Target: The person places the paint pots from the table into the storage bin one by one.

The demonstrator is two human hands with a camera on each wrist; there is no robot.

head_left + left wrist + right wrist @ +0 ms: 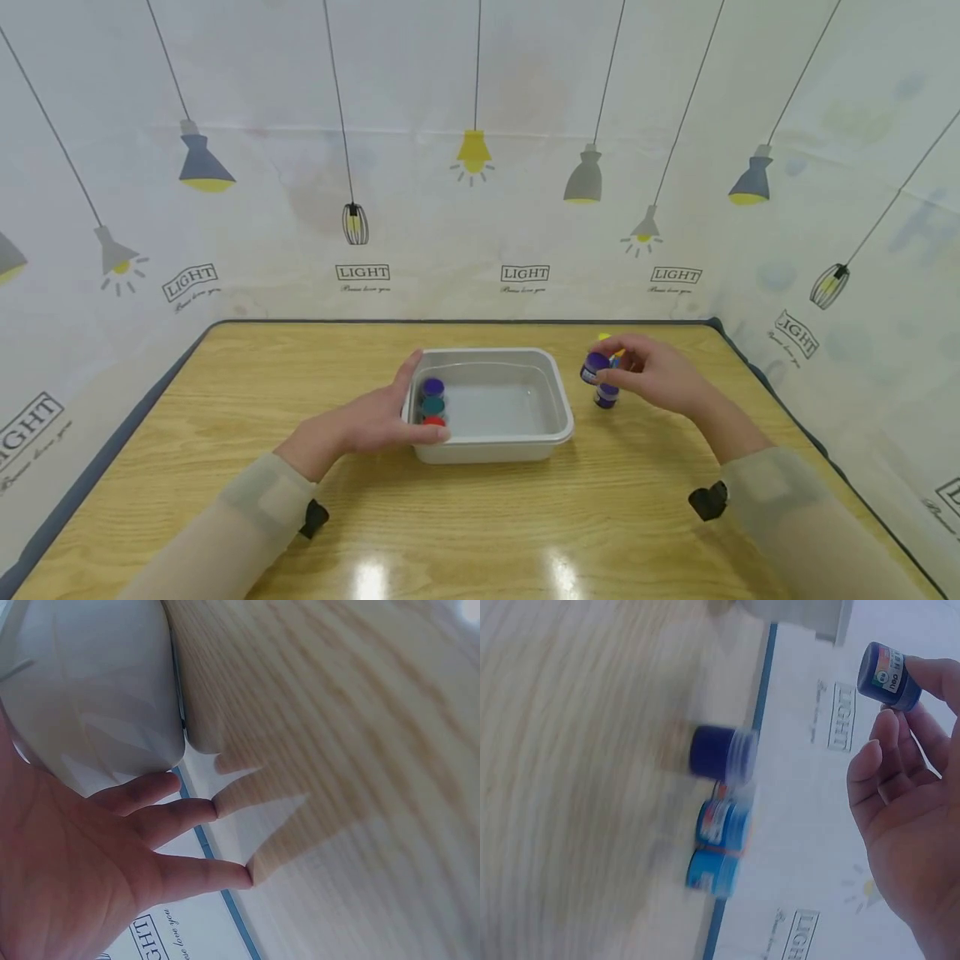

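Note:
My right hand (656,375) pinches a small purple paint jar (595,368) between thumb and fingers, raised beside the right end of a white tray (487,450). In the right wrist view this paint jar (883,677) shows a printed label. Just below it, another purple paint jar (606,397) stands on the table. My left hand (375,421) spans the tray's left end, thumb over the front rim. Its fingers (199,874) are straight and spread in the left wrist view. Inside the tray, purple (432,388), teal (433,407) and red (434,422) jars line the left wall.
Blue paint jar (724,823) and light-blue paint jar (714,871) stand in a row with the dark purple one (718,754) on the wood table (300,525). A yellow lid (604,337) shows behind the right hand. A lamp-printed wall covering (420,208) surrounds the table.

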